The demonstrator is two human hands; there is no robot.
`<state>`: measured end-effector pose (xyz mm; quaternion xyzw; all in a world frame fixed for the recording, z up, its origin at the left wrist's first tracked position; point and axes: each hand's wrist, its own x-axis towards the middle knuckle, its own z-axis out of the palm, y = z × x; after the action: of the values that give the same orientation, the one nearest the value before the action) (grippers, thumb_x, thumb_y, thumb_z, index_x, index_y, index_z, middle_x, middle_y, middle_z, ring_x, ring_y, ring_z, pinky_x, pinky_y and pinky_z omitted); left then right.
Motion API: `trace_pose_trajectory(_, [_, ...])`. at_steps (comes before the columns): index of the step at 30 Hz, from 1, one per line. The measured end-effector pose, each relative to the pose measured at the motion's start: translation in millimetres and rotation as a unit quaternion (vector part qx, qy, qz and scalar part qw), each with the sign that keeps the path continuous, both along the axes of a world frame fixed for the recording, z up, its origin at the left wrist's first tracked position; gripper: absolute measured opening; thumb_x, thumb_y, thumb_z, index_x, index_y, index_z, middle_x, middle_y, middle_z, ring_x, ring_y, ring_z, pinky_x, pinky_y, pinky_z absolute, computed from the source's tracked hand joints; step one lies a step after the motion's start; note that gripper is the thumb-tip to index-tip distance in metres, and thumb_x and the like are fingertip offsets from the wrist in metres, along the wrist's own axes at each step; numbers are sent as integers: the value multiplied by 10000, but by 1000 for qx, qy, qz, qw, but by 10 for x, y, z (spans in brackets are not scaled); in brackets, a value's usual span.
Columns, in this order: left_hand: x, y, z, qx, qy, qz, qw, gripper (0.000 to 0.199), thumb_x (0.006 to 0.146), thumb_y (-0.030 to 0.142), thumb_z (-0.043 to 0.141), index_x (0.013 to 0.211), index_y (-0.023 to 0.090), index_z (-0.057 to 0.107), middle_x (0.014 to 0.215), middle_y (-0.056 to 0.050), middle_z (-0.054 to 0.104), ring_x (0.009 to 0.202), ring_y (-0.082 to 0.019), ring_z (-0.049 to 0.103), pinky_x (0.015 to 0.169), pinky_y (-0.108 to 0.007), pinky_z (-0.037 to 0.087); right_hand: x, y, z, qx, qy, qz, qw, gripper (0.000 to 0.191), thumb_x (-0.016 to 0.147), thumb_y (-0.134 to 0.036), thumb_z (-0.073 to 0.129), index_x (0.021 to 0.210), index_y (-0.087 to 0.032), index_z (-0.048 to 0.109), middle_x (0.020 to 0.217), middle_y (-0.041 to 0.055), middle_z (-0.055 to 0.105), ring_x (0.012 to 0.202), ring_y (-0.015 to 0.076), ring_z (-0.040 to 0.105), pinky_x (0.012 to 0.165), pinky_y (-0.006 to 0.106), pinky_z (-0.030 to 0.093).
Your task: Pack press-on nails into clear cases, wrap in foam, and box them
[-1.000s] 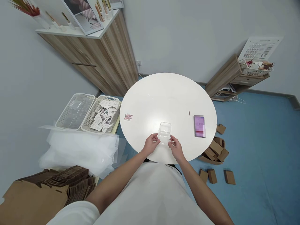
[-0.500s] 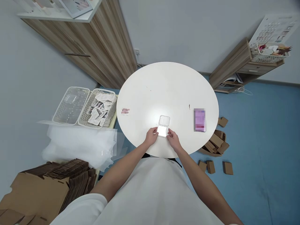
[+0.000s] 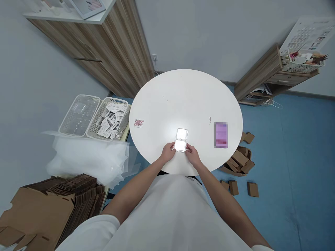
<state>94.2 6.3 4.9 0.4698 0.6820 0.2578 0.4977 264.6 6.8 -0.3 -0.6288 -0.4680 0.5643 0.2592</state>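
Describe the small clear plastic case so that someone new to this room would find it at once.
Start from the rounded white table. At its near side, the left hand and right hand hold a small clear plastic case. It is open, two glare-bright halves joined, unlike the pixelated purple rectangular item rightward and small pink-patterned card leftward.

Near the table's [image 3: 199,94] near edge, the left hand [image 3: 168,152] and right hand [image 3: 193,154] are holding a small clear case [image 3: 180,145] by its sides, its lid [image 3: 181,134] standing open away from the person. A pink-patterned piece [image 3: 138,123] is lying toward the left, and a purple item [image 3: 221,135] (its surface blurred into blocks) is resting toward the right. Beyond the table's left side, a white basket [image 3: 125,122] is holding loose cards [image 3: 110,122]; small brown boxes [image 3: 252,189] are sitting on the blue floor [image 3: 277,153].
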Motion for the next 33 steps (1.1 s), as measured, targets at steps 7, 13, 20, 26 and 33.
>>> trace_pose_trajectory(7, [5,21,-32,-10,7,6,1000,476,672,93,507,1136,195,540,1028,-58,521,861,-147,506,804,-285,419,10,8,-5,-10,6,4,1000,504,684,-261,480,1188,-245,493,1051,41,538,859,161,547,859,378,424])
trace_pose_trajectory(13, [-2,-4,-82,10,2,10,1000,462,671,81,498,1114,198,554,1019,-55,539,877,-154,517,810,-296,421,48,15,5,-10,23,44,999,497,698,-265,485,1194,-284,475,1058,27,515,873,163,542,837,373,444])
trace_pose_trajectory(20, [2,-36,-98,4,-6,30,1000,456,674,79,506,1115,186,547,1052,-69,542,921,-162,528,817,-306,431,67,-38,-67,4,11,55,998,539,707,-252,493,1241,-266,420,1082,52,489,887,162,536,783,339,477])
trace_pose_trajectory(26, [-186,-136,-99,23,1,28,999,424,707,116,510,1125,180,534,1069,-68,565,957,-156,548,862,-317,442,92,-122,33,77,-101,90,988,576,752,-208,432,1315,-232,314,1088,69,479,910,167,531,776,339,487])
trace_pose_trajectory(33, [-886,47,-73,115,45,35,992,283,771,187,459,1025,172,582,966,-54,613,884,-146,586,807,-317,490,-389,-34,282,221,-158,251,929,575,796,-131,366,1345,-262,262,1152,82,472,950,189,527,769,356,491])
